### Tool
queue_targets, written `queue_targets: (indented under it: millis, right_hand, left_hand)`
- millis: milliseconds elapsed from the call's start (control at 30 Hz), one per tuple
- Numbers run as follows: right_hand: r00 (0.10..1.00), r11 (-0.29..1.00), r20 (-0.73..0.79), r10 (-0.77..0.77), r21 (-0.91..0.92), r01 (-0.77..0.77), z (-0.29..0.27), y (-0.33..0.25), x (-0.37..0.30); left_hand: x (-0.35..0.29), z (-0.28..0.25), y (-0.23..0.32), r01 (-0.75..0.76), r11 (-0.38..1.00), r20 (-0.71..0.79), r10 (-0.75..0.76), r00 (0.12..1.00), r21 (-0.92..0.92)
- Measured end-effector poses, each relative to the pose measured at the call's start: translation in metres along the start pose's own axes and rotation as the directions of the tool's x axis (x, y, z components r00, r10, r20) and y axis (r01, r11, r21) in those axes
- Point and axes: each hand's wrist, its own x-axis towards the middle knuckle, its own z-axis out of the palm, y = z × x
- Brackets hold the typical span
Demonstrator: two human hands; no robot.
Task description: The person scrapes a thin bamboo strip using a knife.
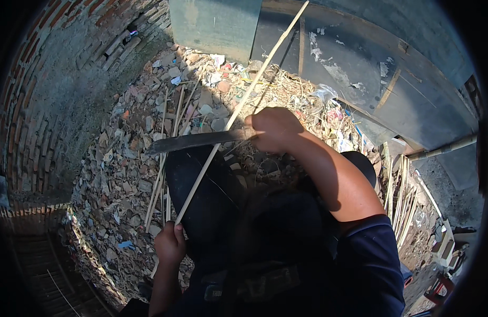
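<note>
My right hand (275, 129) is closed round the handle of a machete (196, 141). Its dark, broad blade points left and lies across a long pale bamboo strip (249, 94), apparently touching it above my knee. Lower left, my left hand (170, 243) grips the near end of that strip, thumb on top. From there the strip slants up and to the right, past my right fist, to the far wall panels. The machete's handle is mostly hidden inside my fingers.
Several bamboo strips (179, 108) lie on the rubble (122, 174) to my left. More cut strips (400, 190) are piled at my right. A brick wall (38, 121) stands left; grey-green panels (215, 26) and a dark board (349, 63) stand ahead. Straw and plastic litter the ground.
</note>
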Motion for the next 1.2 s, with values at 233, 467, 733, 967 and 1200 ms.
queue_targets:
  millis: [233,467,733,967,1200]
  right_hand:
    - [0.996,0.985,-0.02,0.09,0.149,-0.086,-0.006,0.013,-0.003]
    - [0.981,0.986,0.109,0.162,0.026,-0.166,-0.02,0.013,-0.004]
    - [0.997,0.998,-0.067,0.021,-0.052,-0.025,-0.001,-0.009,-0.01]
    - [0.989,0.972,-0.038,0.146,0.194,-0.136,-0.005,0.03,-0.004]
    - [0.982,0.96,0.026,0.186,0.207,-0.188,-0.009,0.04,-0.001]
  left_hand:
    - [0.0,0.005,0.005,-0.004,1.0,-0.012,0.003,1.0,-0.004]
    - [0.005,0.005,0.013,-0.044,0.998,-0.068,0.047,0.997,0.047]
    - [-0.001,0.005,-0.004,-0.037,0.999,-0.014,0.038,0.999,0.036]
    - [0.005,0.006,0.0,-0.04,0.999,0.01,0.04,0.999,0.027]
    - [-0.003,0.009,0.005,-0.046,0.999,-0.05,0.046,0.998,-0.014]
